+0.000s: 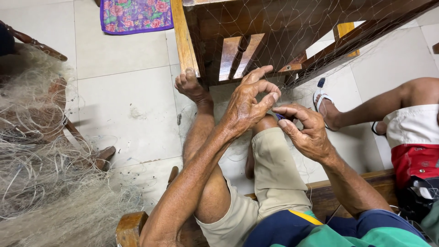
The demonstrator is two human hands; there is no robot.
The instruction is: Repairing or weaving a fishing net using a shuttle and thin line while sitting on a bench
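My left hand [249,103] is raised over my knee, thumb and forefinger pinched on fine strands of a thin fishing net [274,32] that stretches up over a wooden chair [219,50]. Close beside it, my right hand [306,130] pinches the same net, with a small dark blue tool [280,117] just showing between its fingers. Both hands nearly touch. My bare left foot [190,86] rests against the chair leg.
A large heap of tangled pale net [41,169] lies on the tiled floor at left, over a wooden chair frame. A floral purple mat [136,16] lies at the top. Another person's leg [366,110] in a sandal and red-white shorts is at right. I sit on a wooden bench [130,226].
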